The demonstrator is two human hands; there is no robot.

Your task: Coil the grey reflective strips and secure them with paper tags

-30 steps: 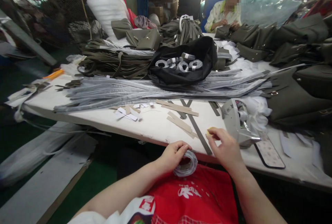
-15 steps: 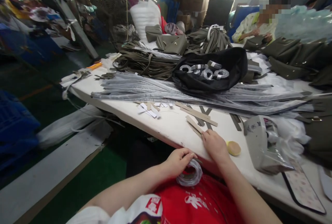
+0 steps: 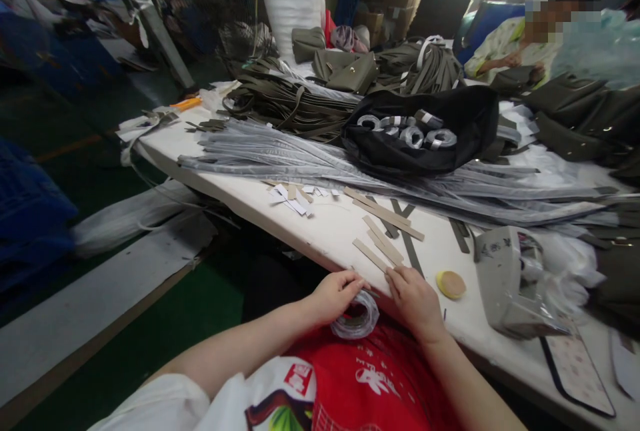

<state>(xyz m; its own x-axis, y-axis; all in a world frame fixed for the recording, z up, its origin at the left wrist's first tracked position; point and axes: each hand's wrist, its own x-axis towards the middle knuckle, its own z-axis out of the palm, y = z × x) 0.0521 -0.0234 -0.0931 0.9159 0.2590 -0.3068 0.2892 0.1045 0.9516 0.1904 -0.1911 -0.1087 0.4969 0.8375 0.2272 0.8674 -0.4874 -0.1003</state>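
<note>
Plastic-wrapped coil (image 3: pixel 354 331) sits at the near edge of the worktop (image 3: pixel 320 231), over a red apron (image 3: pixel 345 371), pinched in the fingers of the left hand (image 3: pixel 337 294). Rightward, a beige strip (image 3: pixel 369 254) meets the close-set fingers of the right hand (image 3: pixel 414 294); grip or mere touch, I cannot tell. Further right lies a yellow-edged disc (image 3: pixel 451 284). The step seems to be taking up a strip, which calls for pinching its end while steadying the coil.

A ring-shaped coil (image 3: pixel 357 331) in shiny, crinkled clear plastic sits tilted between five and six o'clock from the view's center, its round middle open. Between twelve and one from the coil, a slim, straight tan strip (image 3: pixel 371 256) points its far end toward ten.
</note>
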